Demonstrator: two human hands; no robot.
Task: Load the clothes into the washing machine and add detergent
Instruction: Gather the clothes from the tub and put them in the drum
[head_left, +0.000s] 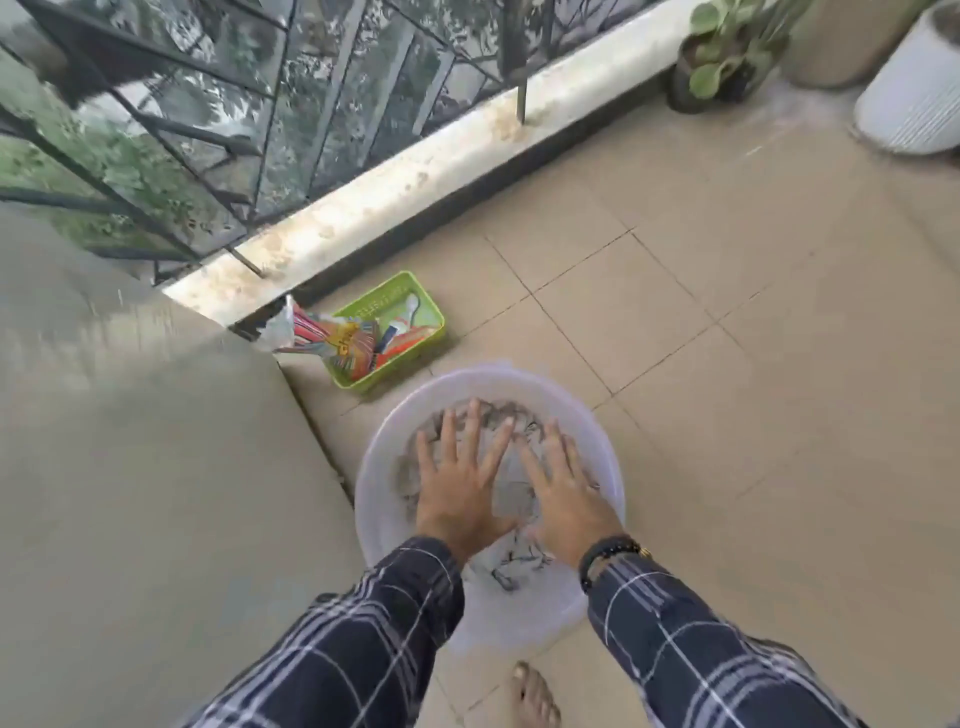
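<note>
A person on a tiled balcony bends over a translucent plastic basin (382, 499) on the floor, with the left hand (457, 488) and the right hand (561, 493) laid side by side on the grey clothes (511, 493) heaped inside. Both hands lie flat with fingers spread, pressing on the fabric and gripping nothing. A beaded bracelet (608, 556) circles the right wrist above a plaid sleeve, and a bare foot (535, 696) stands just near the basin. Beyond it to the left, beside the low parapet under the metal railing (208, 130), a green basket (379, 291) holds colourful packets (337, 338), which look like detergent sachets, and a white spoon (412, 306). A large grey-beige surface (130, 415) fills the left of the view; whether it is the washing machine cannot be told. A potted plant (722, 62) and a white ribbed pot (909, 104) stand far right. The work appears to be at its opening step, with the laundry not yet loaded. The next move calls for curling the fingers round the bundle, or taking the basin by its rim, and carrying it to the drum before reaching for the packets.
</note>
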